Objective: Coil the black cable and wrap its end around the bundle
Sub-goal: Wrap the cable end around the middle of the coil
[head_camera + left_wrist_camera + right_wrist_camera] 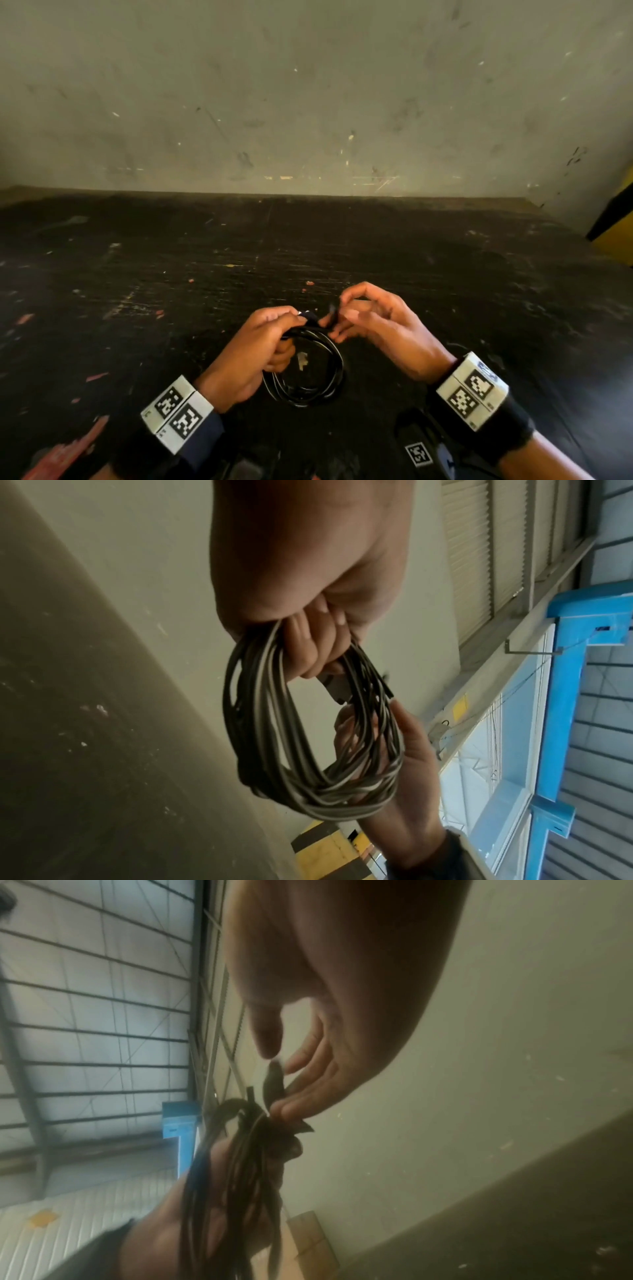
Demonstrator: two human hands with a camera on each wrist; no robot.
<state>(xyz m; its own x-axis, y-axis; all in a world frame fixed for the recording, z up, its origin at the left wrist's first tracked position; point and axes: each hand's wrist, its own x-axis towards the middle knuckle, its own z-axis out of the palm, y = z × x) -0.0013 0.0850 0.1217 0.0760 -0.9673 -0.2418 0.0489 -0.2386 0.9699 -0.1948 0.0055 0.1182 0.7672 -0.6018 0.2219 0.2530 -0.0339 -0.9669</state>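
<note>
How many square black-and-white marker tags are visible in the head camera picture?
5: two on the left wristband, two on the right wristband, one on the dark strap below. Others may be hidden.

No word, brand or number can be read in any of the views; the only signs are black-and-white square code markers, two on the white block strapped to the left wrist [177, 414] and two on the white block on the right wrist [472, 390]. One more such marker [417, 454] sits on a dark object at the tabletop's near edge; tiny marks at the blocks' edges are too small to read.
</note>
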